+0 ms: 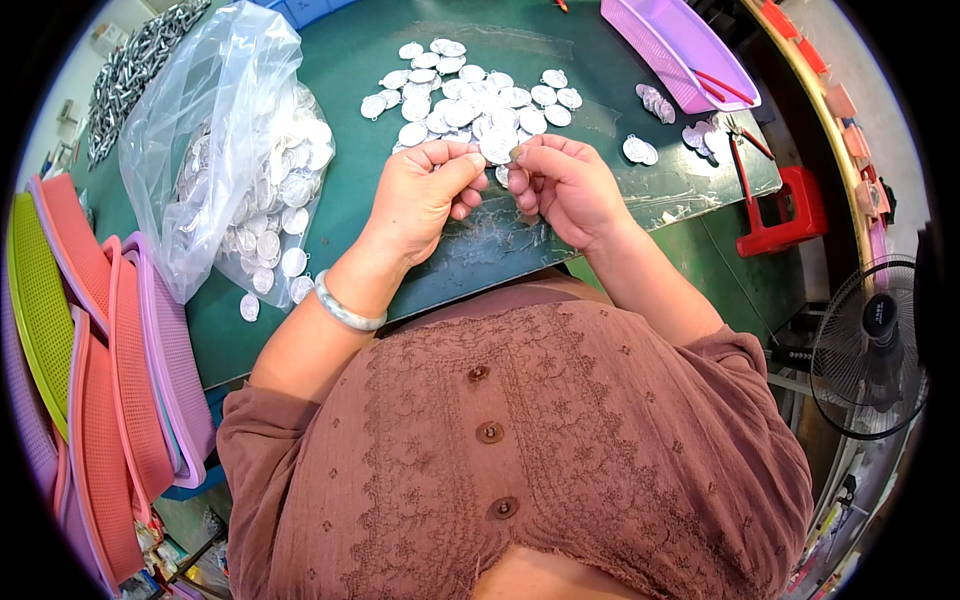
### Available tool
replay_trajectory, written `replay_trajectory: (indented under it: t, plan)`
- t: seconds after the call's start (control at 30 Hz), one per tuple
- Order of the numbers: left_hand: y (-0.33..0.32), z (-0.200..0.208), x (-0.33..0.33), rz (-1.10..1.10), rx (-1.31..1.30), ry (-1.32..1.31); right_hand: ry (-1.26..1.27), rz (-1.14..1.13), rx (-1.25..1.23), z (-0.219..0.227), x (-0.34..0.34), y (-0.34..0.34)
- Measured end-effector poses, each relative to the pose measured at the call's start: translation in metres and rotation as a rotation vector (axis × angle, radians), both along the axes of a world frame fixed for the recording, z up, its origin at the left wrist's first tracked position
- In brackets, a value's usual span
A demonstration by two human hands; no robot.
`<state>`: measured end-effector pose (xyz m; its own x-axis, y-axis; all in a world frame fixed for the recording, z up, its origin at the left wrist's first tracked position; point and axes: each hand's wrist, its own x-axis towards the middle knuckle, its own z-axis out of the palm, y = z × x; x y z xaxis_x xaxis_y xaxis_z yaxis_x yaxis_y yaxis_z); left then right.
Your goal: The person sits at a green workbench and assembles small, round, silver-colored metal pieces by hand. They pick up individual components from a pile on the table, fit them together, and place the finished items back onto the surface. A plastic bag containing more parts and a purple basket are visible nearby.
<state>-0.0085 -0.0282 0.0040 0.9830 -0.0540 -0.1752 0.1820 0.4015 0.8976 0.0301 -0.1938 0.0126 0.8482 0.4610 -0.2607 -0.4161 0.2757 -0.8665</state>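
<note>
Near the table's front edge, both my hands are closed and pinch one round silver medallion (497, 147) between them. My left hand (425, 195) has thumb and forefinger at its left side. From the other side, the thumb and forefinger of my right hand (572, 190) meet its edge. The other fingers of both hands are curled in. Just beyond the fingertips lies a loose pile of similar silver medallions (462, 108), many with a small loop on the rim. Part of another disc shows below the held one, partly hidden by the fingers.
A clear plastic bag (240, 150) full of medallions lies at left, a few spilled beside it. Stacked coloured baskets (130, 370) stand far left, metal parts (130, 75) behind. At right are small medallion groups (640, 150), red-handled pliers (740, 160), a purple basket (680, 45) and a fan (870, 345).
</note>
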Motion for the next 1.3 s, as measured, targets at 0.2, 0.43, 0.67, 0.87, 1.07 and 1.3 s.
replay_trajectory:
  t: [0.2, 0.43, 0.67, 0.87, 1.07, 1.3]
  plan:
    - [0.0002, 0.0012, -0.0009, -0.018, -0.007, -0.01, 0.087, 0.008, 0.056, -0.0018, 0.0006, -0.0007]
    - [-0.0004, 0.0015, -0.0016, -0.024, 0.004, -0.005, 0.132, 0.006, 0.068, 0.0, -0.0012, 0.0015]
    - [-0.001, 0.0021, -0.0016, -0.026, -0.013, 0.002, 0.164, 0.015, 0.09, -0.0011, -0.0006, 0.0015]
    - [0.0029, 0.0009, 0.0015, -0.081, -0.072, 0.093, 0.179, 0.072, 0.102, -0.0047, 0.0016, -0.0007]
    - [0.0061, 0.0013, 0.0031, -0.104, -0.128, 0.175, 0.171, 0.067, 0.073, 0.0002, 0.0018, 0.0028]
    - [0.0055, 0.0036, 0.0019, -0.111, -0.149, 0.191, 0.186, 0.06, 0.05, -0.001, 0.0023, 0.0034]
